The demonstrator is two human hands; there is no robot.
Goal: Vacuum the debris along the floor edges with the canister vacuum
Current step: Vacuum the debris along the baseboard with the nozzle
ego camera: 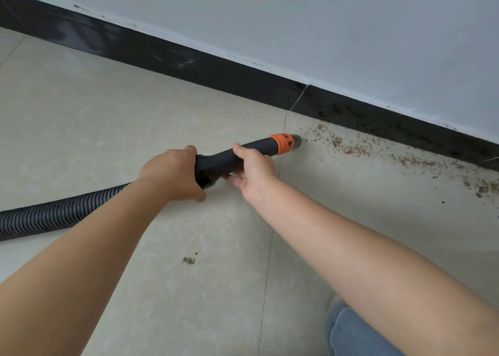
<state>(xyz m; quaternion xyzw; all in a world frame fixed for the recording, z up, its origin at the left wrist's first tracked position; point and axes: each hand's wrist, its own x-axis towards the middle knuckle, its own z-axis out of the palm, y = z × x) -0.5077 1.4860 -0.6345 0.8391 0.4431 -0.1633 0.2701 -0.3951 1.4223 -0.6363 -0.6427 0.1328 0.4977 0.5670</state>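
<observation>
Here the black vacuum wand [229, 157] lies low over the floor [81, 128], its orange collar [282, 143] and grey tip just beside brown debris [351, 147] along the black skirting [189, 63]. The left hand [172, 176] grasps the wand's rear; the right hand [253, 170] grasps its middle. The ribbed hose [54, 212] trails left.

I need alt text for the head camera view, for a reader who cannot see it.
Both hands hold a black vacuum nozzle, left hand at the hose end, right hand nearer the orange collar, its tip just left of brown debris scattered along a black baseboard. A ribbed hose trails left across beige tiles.
</observation>
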